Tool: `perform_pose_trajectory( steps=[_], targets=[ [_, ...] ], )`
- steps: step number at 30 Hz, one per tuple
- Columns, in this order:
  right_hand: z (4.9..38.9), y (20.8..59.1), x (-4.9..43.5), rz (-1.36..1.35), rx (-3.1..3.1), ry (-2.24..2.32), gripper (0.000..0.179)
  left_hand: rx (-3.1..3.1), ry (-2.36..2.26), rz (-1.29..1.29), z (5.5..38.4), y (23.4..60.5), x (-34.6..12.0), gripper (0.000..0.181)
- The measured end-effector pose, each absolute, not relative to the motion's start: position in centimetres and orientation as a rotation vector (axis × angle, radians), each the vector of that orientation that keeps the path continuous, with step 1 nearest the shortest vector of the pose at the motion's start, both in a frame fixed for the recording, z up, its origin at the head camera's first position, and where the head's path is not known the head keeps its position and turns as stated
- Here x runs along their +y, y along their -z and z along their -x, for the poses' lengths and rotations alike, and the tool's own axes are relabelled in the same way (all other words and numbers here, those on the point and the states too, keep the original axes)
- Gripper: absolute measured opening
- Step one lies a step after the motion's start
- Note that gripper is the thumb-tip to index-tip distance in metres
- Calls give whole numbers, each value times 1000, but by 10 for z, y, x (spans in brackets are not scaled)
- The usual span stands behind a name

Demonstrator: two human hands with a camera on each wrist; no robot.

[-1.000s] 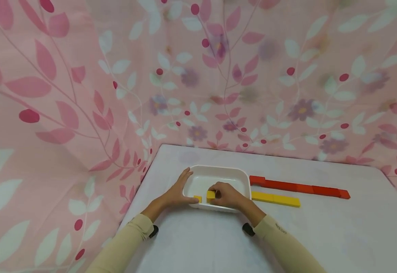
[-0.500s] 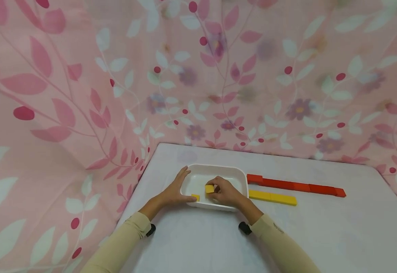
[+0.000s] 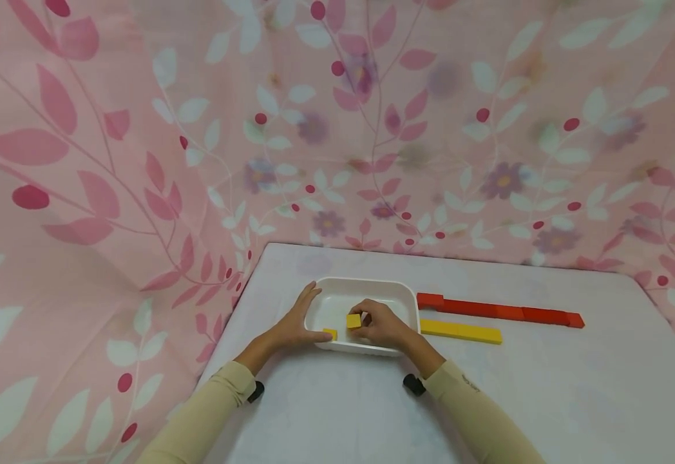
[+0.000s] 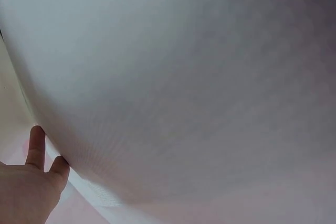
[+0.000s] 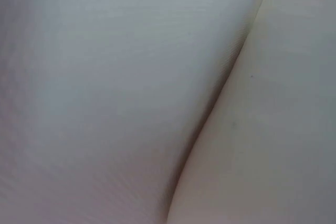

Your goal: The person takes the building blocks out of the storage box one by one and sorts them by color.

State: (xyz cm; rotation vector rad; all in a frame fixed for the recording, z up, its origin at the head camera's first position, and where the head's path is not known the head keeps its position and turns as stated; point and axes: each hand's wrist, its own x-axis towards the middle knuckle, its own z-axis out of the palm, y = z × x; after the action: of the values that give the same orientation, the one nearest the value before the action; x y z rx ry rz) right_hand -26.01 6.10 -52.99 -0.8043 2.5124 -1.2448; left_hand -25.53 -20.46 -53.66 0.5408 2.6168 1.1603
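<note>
A white rectangular tray (image 3: 384, 288) stands on the white-covered table. Along its left end lies my left hand (image 3: 293, 327), fingers spread and fairly straight, with the thumb at the front rim beside a small yellow block (image 3: 330, 334) inside the tray. My right hand (image 3: 384, 325) reaches over the tray and pinches another yellow block (image 3: 353, 321) between thumb and fingers; the thumb is partly hidden. In the left wrist view, part of the left hand (image 4: 31, 187) shows at the lower left. The right wrist view shows mostly white cloth and the pale sleeve (image 5: 262, 114).
To the tray's right, a row of red blocks (image 3: 500, 310) stretches across the table (image 3: 546, 399). A shorter row of yellow blocks (image 3: 461, 331) lies in front of it. Pink floral cloth (image 3: 407, 129) hangs behind and at the left.
The right hand has raised the pinched yellow block slightly and turned it inside the tray. The left hand stays at the tray's left end. The whole view has shifted slightly.
</note>
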Motion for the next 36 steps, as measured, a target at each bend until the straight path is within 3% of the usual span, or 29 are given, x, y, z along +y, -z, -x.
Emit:
perform_pose_trajectory(
  steps=[19,36],
  targets=[
    [259,525,66,854,2669,1448,33,2605,-1153,-547,258,535,-205,115],
    [244,497,126,842,2720,1403,33,2617,-1135,-542,255,536,-205,114]
  ],
)
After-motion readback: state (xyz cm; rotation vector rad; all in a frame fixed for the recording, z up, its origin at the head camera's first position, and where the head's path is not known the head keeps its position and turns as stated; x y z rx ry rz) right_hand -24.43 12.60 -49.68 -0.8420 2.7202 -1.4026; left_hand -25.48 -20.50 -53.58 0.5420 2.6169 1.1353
